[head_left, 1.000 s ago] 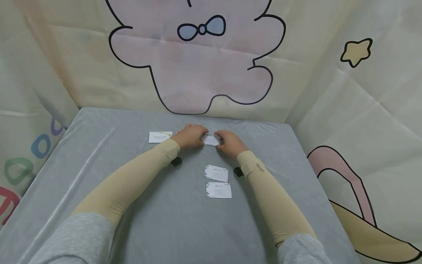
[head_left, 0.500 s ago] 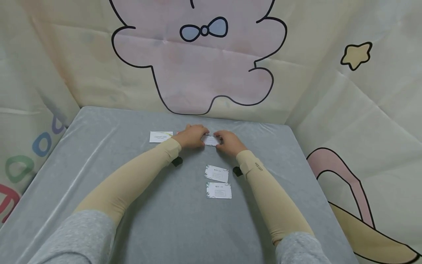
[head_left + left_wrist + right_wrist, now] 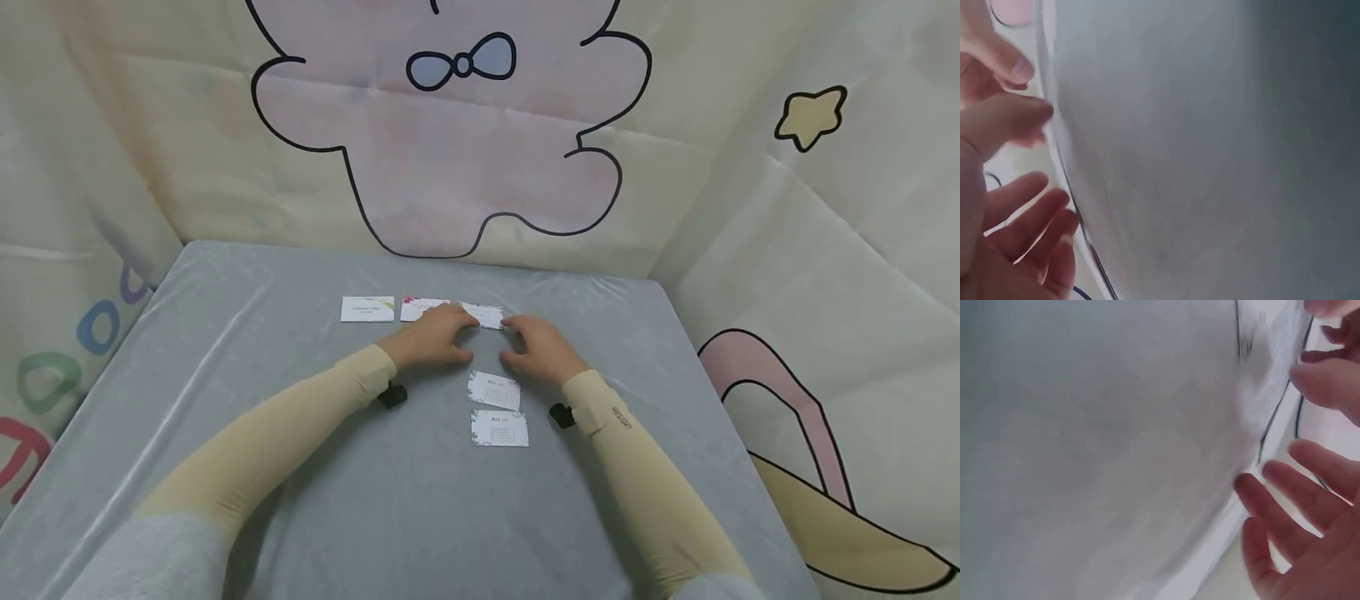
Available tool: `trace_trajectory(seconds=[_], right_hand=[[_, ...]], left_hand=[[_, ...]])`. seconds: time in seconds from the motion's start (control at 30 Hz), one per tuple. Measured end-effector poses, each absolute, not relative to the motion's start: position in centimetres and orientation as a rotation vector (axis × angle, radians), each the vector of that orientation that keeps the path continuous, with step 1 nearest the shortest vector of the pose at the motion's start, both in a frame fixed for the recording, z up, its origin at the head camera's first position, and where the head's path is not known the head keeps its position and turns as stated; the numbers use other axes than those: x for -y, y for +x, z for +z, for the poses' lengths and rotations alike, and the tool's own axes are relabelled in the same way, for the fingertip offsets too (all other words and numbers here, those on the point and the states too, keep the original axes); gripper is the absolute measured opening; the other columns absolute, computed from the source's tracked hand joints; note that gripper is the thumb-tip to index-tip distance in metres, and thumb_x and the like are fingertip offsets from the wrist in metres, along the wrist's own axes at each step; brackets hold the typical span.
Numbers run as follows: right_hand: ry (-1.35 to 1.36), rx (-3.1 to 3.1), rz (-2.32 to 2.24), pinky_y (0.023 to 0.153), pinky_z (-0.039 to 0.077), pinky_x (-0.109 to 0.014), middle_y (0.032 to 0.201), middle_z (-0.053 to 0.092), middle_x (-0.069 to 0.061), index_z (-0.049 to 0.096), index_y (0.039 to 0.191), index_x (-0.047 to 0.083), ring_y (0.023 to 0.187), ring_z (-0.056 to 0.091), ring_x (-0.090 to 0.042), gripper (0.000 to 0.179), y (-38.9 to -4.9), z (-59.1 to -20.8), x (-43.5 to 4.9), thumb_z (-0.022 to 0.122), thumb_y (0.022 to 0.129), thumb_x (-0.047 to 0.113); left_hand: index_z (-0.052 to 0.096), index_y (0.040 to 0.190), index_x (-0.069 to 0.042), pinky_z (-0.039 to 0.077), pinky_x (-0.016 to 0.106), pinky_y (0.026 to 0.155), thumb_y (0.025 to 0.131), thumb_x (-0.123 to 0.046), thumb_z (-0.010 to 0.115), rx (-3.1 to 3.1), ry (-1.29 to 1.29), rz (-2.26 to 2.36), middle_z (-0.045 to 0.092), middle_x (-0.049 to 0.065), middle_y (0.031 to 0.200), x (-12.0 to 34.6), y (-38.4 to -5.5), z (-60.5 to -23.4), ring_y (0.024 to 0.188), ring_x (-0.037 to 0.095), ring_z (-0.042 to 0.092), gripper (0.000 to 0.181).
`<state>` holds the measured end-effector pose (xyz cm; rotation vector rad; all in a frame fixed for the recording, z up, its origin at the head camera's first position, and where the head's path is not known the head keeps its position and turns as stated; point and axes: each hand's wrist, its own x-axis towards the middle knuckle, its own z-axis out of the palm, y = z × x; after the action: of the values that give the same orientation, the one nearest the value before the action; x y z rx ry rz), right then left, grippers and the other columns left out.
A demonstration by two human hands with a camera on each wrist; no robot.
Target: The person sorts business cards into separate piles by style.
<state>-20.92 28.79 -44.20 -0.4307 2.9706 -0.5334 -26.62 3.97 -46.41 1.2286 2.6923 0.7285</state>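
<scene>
At the back of the table, a white card with a leafy border (image 3: pixel 483 316) lies flat, its front edge just beyond both hands. My left hand (image 3: pixel 432 337) is at its left corner, fingers loosely bent and thumb apart, holding nothing. Opposite it, my right hand (image 3: pixel 546 350) has its fingertips by the card's right corner, also with nothing in its grasp. To the left is a white card with red flowers (image 3: pixel 422 307), partly hidden by my left hand. In the left wrist view my left hand's fingers (image 3: pixel 1054 209) are spread; my right hand's fingers (image 3: pixel 1279 500) are too.
Farther left lies a white card with a yellow-green corner (image 3: pixel 367 309). Nearer me, two leafy-bordered cards, one slightly turned (image 3: pixel 493 391) and one straight (image 3: pixel 500 429), lie one below the other. A grey cloth covers the table (image 3: pixel 390 508); printed curtains (image 3: pixel 720 167) stand around it.
Both hands have let go of the leafy-bordered card and drawn back toward me, the right one also outward. The card stays at the end of the back row, and the red-flowered card shows more.
</scene>
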Motion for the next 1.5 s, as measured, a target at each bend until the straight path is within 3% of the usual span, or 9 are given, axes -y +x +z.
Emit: trace_trajectory(seconds=[0.23,0.47,0.73,1.03,1.3,1.5], right_hand=[[-0.553,-2.945,-0.489,0.122,0.046,-0.052,0.149,0.067,-0.013,0.062,0.150,0.005,0.143,0.060,-0.034,0.066,-17.0,-43.9,-29.2,0.084,0.093,0.032],[-0.726,-2.950,-0.404,0.117,0.051,-0.050,0.140,0.073,-0.011,0.067,0.143,0.005,0.135,0.066,-0.032,0.066,-16.3,-44.6,-28.5,0.090,0.089,0.035],[-0.670,-2.953,-0.460,0.118,0.049,-0.053,0.138,0.073,-0.010,0.069,0.140,0.007,0.134,0.066,-0.032,0.063,-15.8,-45.2,-28.4,0.091,0.088,0.033],[-0.661,-2.973,-0.488,0.116,0.049,-0.056,0.137,0.074,-0.009,0.071,0.139,0.009,0.132,0.067,-0.031,0.058,-15.6,-45.0,-28.3,0.089,0.089,0.032],[-0.689,-3.014,-0.439,0.111,0.052,-0.055,0.134,0.075,-0.009,0.072,0.137,0.010,0.126,0.070,-0.029,0.052,-15.5,-45.4,-28.1,0.086,0.092,0.033],[-0.680,-3.019,-0.438,0.107,0.054,-0.053,0.131,0.075,-0.008,0.072,0.136,0.010,0.121,0.070,-0.028,0.054,-15.3,-45.3,-27.9,0.088,0.091,0.035]], left_hand=[[0.066,0.145,-0.006,0.045,0.042,0.122,0.087,-0.034,0.090,-2.542,1.315,0.689,0.069,0.008,0.143,-3.0,-22.9,-45.7,0.136,0.025,0.062,0.069],[0.064,0.146,-0.001,0.048,0.042,0.119,0.087,-0.023,0.090,-2.538,1.268,0.646,0.071,0.011,0.140,-3.4,-20.7,-44.7,0.132,0.026,0.065,0.069],[0.067,0.141,0.000,0.054,0.042,0.109,0.093,-0.021,0.085,-2.614,1.333,0.541,0.075,0.011,0.128,-4.0,-20.0,-45.3,0.119,0.024,0.068,0.055],[0.066,0.141,-0.003,0.055,0.043,0.108,0.096,-0.022,0.083,-2.649,1.325,0.540,0.073,0.010,0.130,-4.1,-19.4,-45.4,0.121,0.024,0.067,0.052],[0.068,0.136,-0.003,0.056,0.041,0.094,0.095,-0.029,0.085,-2.701,1.296,0.531,0.073,0.006,0.114,-3.9,-18.9,-45.4,0.102,0.020,0.064,0.051],[0.070,0.132,-0.005,0.056,0.040,0.092,0.095,-0.031,0.085,-2.751,1.287,0.497,0.072,0.004,0.108,-3.9,-18.9,-45.6,0.099,0.019,0.064,0.047]])
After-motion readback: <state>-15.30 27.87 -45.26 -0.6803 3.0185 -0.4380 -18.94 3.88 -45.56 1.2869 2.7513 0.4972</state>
